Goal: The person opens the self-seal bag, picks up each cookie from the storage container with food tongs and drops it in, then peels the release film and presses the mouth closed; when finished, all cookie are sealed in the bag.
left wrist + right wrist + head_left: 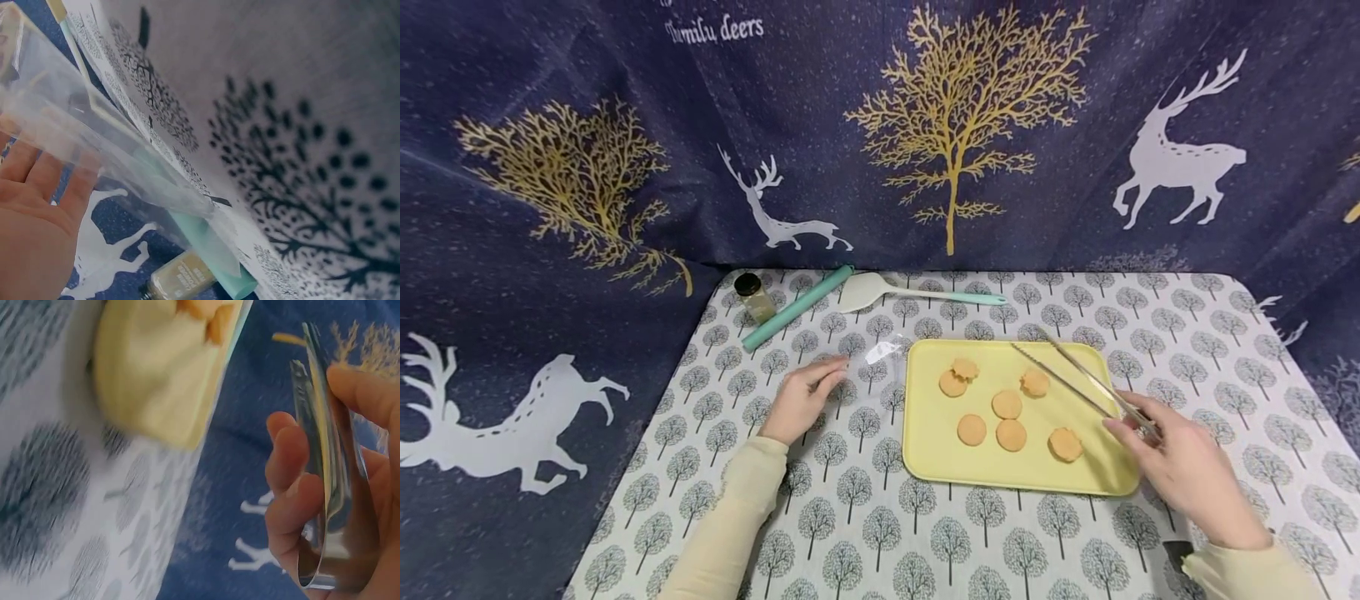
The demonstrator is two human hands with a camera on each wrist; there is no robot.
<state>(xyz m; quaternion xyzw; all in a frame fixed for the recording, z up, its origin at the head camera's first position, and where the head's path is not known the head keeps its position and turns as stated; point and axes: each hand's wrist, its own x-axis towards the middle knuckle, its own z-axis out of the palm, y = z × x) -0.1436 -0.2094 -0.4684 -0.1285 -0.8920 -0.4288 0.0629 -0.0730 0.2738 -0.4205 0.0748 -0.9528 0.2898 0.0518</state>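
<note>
My right hand [1187, 467] grips a pair of metal tongs [1086, 379] near their bent end. The two arms of the tongs stand apart over the right part of a yellow tray [932, 458]. Several flat tan cookies [972, 430], some round and some with scalloped edges, lie on the tray. In the right wrist view, fingers and thumb wrap the tongs [334, 487] from both sides. Left of the tray, my left hand [808, 398] pinches a clear plastic bag [887, 354]. The bag [112, 131] spreads across the fingers in the left wrist view.
A green rolling pin [797, 308] lies at the back left, beside a small dark-lidded jar [754, 298]. Right of them is a white spatula [863, 292] with a mint handle. A tree-patterned cloth [880, 533] covers the table; a dark blue curtain [820, 100] hangs behind.
</note>
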